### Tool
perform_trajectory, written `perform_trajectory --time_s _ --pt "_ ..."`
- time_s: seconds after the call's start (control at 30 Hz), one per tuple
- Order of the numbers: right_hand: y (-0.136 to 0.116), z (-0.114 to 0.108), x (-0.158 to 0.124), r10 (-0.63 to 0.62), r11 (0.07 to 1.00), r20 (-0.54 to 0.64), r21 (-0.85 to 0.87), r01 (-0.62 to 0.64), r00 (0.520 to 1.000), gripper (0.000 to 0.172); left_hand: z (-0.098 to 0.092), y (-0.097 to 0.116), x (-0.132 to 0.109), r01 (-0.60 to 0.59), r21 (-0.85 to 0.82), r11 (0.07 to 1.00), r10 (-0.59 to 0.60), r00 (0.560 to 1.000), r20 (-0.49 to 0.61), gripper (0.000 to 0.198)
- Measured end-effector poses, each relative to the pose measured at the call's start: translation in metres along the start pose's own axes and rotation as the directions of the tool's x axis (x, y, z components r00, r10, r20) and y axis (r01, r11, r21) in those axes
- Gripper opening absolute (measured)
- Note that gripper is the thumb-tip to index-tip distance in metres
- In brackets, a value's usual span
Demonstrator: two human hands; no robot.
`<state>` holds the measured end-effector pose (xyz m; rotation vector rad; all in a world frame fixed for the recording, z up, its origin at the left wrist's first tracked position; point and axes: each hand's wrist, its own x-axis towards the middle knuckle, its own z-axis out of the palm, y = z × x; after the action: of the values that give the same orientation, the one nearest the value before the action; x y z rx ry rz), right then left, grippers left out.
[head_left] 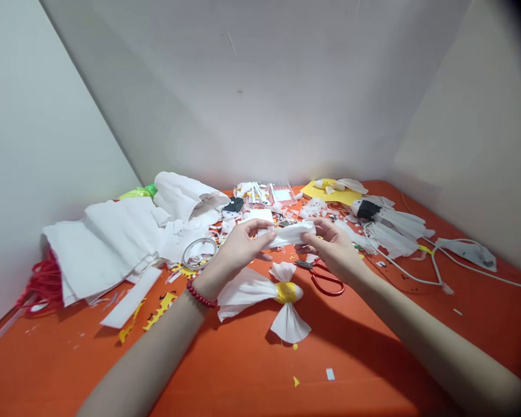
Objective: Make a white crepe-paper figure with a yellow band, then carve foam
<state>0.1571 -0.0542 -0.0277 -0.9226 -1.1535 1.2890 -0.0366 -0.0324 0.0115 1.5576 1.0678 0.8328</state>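
Gripping white paper strip — left hand, right hand closed.

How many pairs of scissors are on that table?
1: the red-handled scissors lie on the orange table, just below the right hand. Others may be hidden under the paper heap.

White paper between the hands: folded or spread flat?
Folded. The white paper is bunched into a narrow strip, with the left hand and the right hand each pinching one end.
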Motion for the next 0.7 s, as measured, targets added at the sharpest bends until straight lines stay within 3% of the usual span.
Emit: perform_trajectory --time_s 0.17,0.37,0.53,0.7 --pt "-0.003 -0.001 -0.003 0.056 0.998 0.107 -0.031 -0.053 0.993 0.031 0.000 -0.008 -0.002 -0.011 -0.077 0.997 0.007 0.999 -0.047 0.022" --pt "0.002 0.000 -0.003 0.086 0.996 0.052 0.019 -0.087 0.995 0.020 0.001 -0.009 -0.004 0.020 -0.183 0.983 -0.049 0.986 -0.157 0.025" --pt "0.004 -0.001 -0.004 0.055 0.998 0.078 0.034 -0.058 0.995 0.029 0.001 -0.009 -0.009 0.025 -0.121 0.992 -0.029 0.999 -0.029 0.045" --pt "0.008 -0.005 -0.001 0.102 0.984 0.061 0.140 -0.110 0.993 0.029 0.000 -0.014 -0.009 -0.026 -0.177 0.984 0.028 1.000 0.008 0.026"
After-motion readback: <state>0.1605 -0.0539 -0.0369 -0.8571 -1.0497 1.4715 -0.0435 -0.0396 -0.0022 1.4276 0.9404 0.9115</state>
